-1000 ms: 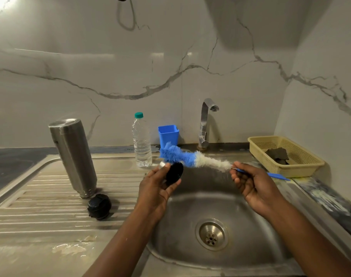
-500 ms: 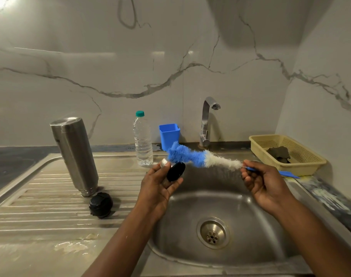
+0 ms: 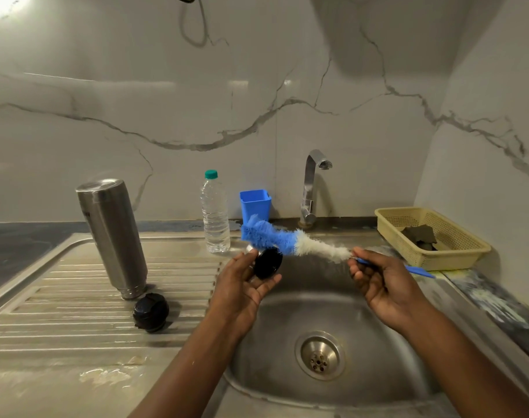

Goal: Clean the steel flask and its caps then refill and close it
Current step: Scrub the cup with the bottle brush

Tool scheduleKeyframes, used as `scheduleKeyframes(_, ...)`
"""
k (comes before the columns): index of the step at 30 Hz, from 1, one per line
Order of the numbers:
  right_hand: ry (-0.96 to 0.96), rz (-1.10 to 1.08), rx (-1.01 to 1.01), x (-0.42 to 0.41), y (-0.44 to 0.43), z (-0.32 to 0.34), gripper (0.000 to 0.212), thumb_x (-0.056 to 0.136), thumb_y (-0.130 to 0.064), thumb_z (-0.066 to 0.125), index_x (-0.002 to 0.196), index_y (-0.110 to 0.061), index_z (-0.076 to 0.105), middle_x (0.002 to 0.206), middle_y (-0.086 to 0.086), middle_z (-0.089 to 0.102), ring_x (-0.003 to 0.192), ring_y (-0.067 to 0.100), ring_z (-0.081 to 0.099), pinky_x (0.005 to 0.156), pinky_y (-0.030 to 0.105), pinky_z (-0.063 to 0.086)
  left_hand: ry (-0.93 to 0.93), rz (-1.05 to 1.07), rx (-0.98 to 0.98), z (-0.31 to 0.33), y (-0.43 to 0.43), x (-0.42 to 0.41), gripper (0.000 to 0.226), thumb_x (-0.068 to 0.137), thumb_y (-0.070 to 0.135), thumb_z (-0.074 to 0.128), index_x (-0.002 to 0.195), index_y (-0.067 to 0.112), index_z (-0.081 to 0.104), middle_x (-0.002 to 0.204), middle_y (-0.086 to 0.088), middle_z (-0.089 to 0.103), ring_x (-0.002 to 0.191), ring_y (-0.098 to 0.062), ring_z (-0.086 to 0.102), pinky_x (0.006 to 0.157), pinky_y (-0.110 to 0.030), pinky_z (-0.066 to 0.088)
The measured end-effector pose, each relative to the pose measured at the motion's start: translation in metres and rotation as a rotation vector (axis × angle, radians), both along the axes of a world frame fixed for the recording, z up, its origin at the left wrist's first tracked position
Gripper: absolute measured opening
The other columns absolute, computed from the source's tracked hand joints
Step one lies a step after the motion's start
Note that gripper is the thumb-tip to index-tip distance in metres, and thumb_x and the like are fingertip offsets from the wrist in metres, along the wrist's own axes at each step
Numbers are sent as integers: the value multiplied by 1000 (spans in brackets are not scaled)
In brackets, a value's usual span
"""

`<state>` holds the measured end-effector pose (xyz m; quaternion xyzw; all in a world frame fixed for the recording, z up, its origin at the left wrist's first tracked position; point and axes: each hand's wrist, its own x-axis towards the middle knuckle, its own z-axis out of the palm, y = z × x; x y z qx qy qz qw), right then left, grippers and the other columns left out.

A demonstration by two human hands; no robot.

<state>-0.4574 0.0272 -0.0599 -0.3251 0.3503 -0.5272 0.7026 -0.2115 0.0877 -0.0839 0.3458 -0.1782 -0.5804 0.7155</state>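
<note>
The steel flask (image 3: 112, 236) stands upside down on the draining board, mouth down. A black inner cap (image 3: 151, 312) lies on the board just in front of it. My left hand (image 3: 242, 288) holds a second black cap (image 3: 267, 263) over the sink's left edge, pinched between thumb and fingers. My right hand (image 3: 383, 285) grips the blue handle of a bottle brush (image 3: 290, 241) over the basin. The brush's blue and white bristles lie against the top of the held cap.
A plastic water bottle (image 3: 215, 215) with a green cap and a blue cup (image 3: 255, 205) stand behind the sink (image 3: 377, 372). The tap (image 3: 313, 185) rises at the back. A yellow basket (image 3: 456, 260) with a dark scrubber sits at the right. Wet patches mark the draining board (image 3: 61, 297).
Both hands with the cap and brush have shifted slightly to the right; the brush stays against the cap. Flask and loose cap have not moved.
</note>
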Motion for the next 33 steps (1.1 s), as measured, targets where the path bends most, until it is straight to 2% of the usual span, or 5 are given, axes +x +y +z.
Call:
scheduleKeyframes(11,-4,-50,-3,-4,-3,-1,12,96,-8,64,88,-3,71,68,9,68,51,10,64,46,15,53,12,44,-35,5,0,3,47,89,18,74,130,2,59,125,-24,74,114,-36,75,93,-46,61)
scheduleKeyframes(17,27,-112,-31,-14,-7,2,12,95,-8,64,85,-4,69,67,8,66,48,10,61,43,15,50,28,57,-38,3,-2,8,65,85,12,76,144,-1,53,128,-25,72,117,-36,73,102,-48,57)
scheduleKeyframes(22,11,-42,-27,0,-2,-2,12,97,-9,65,90,-1,71,70,10,70,53,11,65,47,16,54,16,31,-32,4,-1,3,53,83,12,75,133,2,60,129,-26,71,118,-35,72,101,-46,58)
scheduleKeyframes(27,23,-108,-40,-15,-5,4,13,96,-9,64,85,-4,69,68,8,67,50,10,62,45,15,52,-5,39,-7,1,-3,10,34,96,14,70,128,4,63,125,-24,74,117,-36,73,95,-47,60)
scheduleKeyframes(33,34,-28,-36,2,0,-2,12,97,-10,65,90,-2,72,72,10,71,55,12,67,49,17,56,-73,12,-15,1,-2,2,21,105,13,60,124,7,66,121,-20,77,113,-31,75,104,-47,55)
